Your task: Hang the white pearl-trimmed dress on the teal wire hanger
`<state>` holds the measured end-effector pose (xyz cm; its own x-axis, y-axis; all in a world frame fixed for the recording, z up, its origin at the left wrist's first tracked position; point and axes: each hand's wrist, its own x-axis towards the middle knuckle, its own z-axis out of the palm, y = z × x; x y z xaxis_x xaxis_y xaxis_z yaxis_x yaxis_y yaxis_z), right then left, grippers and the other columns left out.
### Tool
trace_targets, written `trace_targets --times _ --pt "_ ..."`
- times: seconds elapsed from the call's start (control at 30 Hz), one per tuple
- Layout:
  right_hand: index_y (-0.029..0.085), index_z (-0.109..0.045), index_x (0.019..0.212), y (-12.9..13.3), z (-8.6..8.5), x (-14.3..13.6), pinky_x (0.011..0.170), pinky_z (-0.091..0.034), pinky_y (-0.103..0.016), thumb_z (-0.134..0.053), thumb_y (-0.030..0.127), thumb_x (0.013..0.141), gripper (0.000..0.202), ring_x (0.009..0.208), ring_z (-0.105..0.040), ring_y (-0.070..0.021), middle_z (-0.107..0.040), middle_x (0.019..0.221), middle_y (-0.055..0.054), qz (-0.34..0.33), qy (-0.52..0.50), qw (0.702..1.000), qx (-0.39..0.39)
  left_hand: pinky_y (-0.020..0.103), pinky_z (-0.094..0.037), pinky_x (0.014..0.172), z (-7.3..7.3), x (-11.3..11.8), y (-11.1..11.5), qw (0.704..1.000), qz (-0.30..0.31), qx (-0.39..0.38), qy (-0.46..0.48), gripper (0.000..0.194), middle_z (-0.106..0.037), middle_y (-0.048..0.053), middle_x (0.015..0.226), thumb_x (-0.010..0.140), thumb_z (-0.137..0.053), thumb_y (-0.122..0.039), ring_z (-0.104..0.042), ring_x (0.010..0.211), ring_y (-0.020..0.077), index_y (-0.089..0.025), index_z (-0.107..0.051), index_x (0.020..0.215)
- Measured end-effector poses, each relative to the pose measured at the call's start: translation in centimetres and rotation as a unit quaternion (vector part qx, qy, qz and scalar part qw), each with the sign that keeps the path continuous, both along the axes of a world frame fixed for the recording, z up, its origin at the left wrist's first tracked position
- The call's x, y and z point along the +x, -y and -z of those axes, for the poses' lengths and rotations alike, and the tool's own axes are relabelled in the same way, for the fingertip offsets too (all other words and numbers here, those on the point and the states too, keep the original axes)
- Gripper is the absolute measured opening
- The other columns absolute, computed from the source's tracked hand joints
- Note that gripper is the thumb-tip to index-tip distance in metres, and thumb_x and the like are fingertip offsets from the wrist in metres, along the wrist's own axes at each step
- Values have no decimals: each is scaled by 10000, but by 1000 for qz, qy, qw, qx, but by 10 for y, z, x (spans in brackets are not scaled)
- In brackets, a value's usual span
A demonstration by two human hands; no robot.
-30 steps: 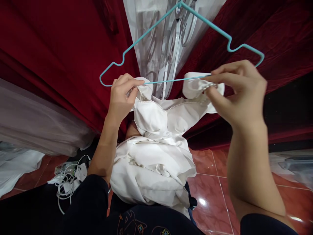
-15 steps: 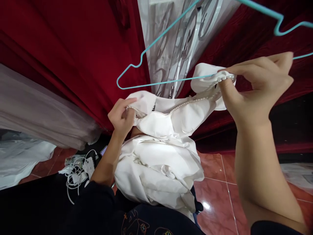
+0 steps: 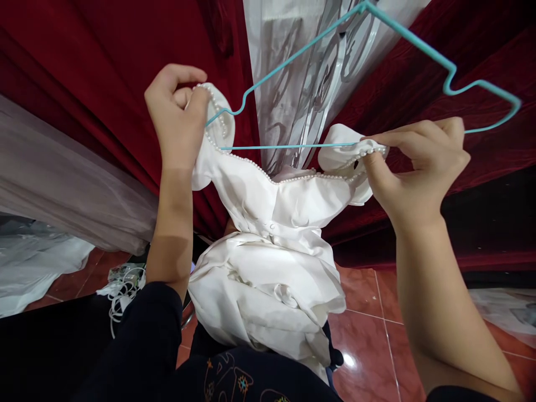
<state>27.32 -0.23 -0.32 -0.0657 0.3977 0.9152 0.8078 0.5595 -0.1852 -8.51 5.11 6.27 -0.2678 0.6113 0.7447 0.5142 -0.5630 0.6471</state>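
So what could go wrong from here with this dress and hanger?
The hanger juts bare past the right grip, so it might slip on that side. The pearls pinched there could snag or pull loose. The dress is bunched lower down and may crease.

We see a plain white dress (image 3: 268, 262) with pearly white beads (image 3: 255, 167) along its top edge, our light turquoise hanger (image 3: 288, 147), deep red curtains (image 3: 104, 72), reddish floor tiles (image 3: 360, 335) with marbled pattern, our dark shirt (image 3: 259, 363) with orange motifs (image 3: 243, 383).
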Motion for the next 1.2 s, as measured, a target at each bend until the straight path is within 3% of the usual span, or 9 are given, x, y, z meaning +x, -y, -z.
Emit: trace_targets --times 0.1,0.27,0.4,0.57,0.63,0.8,0.97,1.1,1.2 --pt "218 -780 860 4 1 -5 779 -413 -360 -625 443 957 290 814 -534 -177 -702 786 -22 -24 -15 1000 14 216 -411 492 -5 13 -9 995 38 4 -88 457 -583 -113 702 794 -718 220 -430 511 1 -200 -680 972" --pt "222 -790 878 2 3 -5 795 -412 -366 -623 431 952 278 816 -514 -177 -689 789 -19 -25 -19 999 9 280 -611 754 3 20 -18 979 170 85 -77 422 -694 -51 1110 847 -922 -108 -665 961 111 -290 -671 1134" --pt "220 -786 890 -1 5 -3 819 -430 -383 -604 432 954 287 824 -519 -182 -680 801 -18 -24 -14 1000 5 291 -571 667 -6 18 -30 977 191 69 -59 193 -692 -62 911 948 -866 -375 -648 806 95 -295 -721 1047" --pt "208 -772 891 -1 6 -4 838 -444 -381 -639 367 944 214 812 -540 -167 -676 815 -3 -35 -26 999 3 284 -570 675 -21 36 -12 966 167 187 -63 351 -700 -54 860 936 -716 -624 -672 778 100 -278 -774 952" --pt "208 -770 895 -1 7 -6 852 -454 -390 -640 370 948 215 816 -551 -171 -673 821 -1 -32 -23 999 1 293 -564 702 -15 55 14 953 165 245 -68 312 -679 -46 891 1021 -645 -581 -670 774 108 -297 -769 994" --pt "229 -746 908 2 6 -11 885 -478 -440 -586 393 970 238 893 -571 -224 -677 848 -39 -2 -25 999 -22 395 -584 951 28 102 66 958 129 41 -254 282 -683 14 1226 1158 -405 -394 -701 1122 212 -332 -658 1265" --pt "263 -708 1057 8 8 -9 918 -502 -469 -548 266 946 194 970 -635 -236 -705 999 -46 -36 -6 999 -35 408 -460 1059 58 123 58 928 116 -7 -354 460 -734 40 1348 1070 -343 -70 -670 1180 224 -229 -659 1363" --pt "224 -655 1015 2 24 11 743 -498 -383 -571 244 837 198 1049 -626 -257 -613 1057 -113 -53 -81 994 60 387 -451 982 59 122 54 938 108 3 -329 502 -783 8 1228 1006 -367 11 -687 1045 209 -240 -744 1222" --pt "220 -544 938 -14 31 44 660 -440 -360 -642 300 749 228 891 -600 -222 -531 932 -83 -64 -154 976 140 385 -451 951 55 119 57 938 106 -12 -329 502 -791 2 1150 981 -392 27 -678 1002 216 -247 -763 1179"
